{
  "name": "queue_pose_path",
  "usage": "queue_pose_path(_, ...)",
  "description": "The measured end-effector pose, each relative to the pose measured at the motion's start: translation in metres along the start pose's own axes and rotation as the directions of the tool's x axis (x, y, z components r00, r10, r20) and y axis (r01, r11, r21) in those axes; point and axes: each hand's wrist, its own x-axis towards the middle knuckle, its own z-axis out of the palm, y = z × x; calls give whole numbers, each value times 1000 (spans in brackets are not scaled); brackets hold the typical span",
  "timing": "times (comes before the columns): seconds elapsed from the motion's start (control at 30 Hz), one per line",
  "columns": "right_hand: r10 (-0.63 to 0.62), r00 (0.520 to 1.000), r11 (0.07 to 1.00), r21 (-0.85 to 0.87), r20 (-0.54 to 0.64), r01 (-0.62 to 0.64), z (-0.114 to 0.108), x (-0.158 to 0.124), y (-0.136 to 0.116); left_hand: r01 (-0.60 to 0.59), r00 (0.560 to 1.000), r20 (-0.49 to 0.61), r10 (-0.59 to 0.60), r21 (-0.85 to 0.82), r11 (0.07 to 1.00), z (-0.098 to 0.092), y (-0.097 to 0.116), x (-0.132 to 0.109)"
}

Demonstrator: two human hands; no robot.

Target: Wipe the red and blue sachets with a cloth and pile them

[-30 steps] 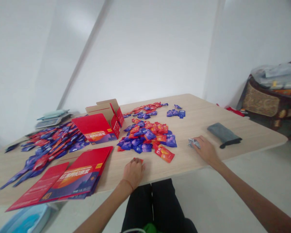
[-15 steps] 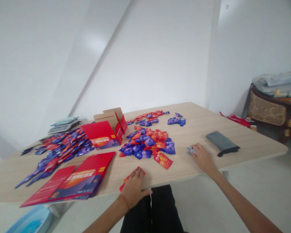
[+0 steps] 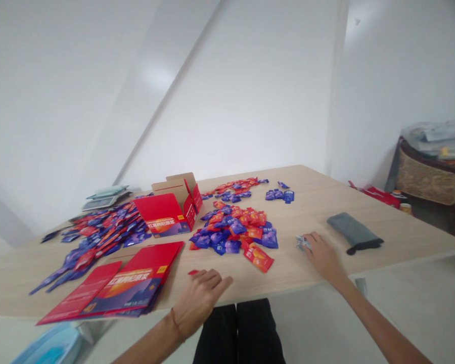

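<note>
My left hand (image 3: 200, 298) is at the table's front edge, palm down with fingers curled over a red packet (image 3: 193, 272), of which only a corner shows. At the right, my right hand (image 3: 321, 253) rests on the table, its fingertips on a small crumpled silvery piece (image 3: 302, 243). Between the hands, further back, lies a heap of red and purple packets (image 3: 231, 227). A single red packet (image 3: 258, 257) lies at its front. Flattened red boxes (image 3: 125, 283) are stacked left of my left hand.
An open red box (image 3: 167, 215) stands behind the flattened ones. Long packets (image 3: 102, 230) pile up at the left, near a scale (image 3: 104, 199). A grey cloth (image 3: 353, 231) lies at the right. Small packet groups (image 3: 235, 189) sit further back. A blue basin (image 3: 51, 346) is below the table.
My left hand has shifted slightly left, turned, and now covers most of the red packet. My right hand stays at the silvery piece. The whole view has shifted a little.
</note>
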Motion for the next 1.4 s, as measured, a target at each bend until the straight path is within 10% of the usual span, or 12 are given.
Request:
queue_pose_path(0.23,20,998,1000,5,-51,-20,4,1,3,-70,996,59,65,84,994,-38,-40,32)
queue_pose_path(0.8,69,996,991,121,-51,-63,8,-3,3,-27,994,109,7,183,983,5,-208,165)
queue_pose_path(1.13,75,995,993,93,-70,-69,7,-4,1,21,996,79,-28,87,996,77,-227,173)
queue_pose_path(1.4,84,993,994,79,-79,-78,6,-4,0,77,974,213,-78,15,997,80,-203,158)
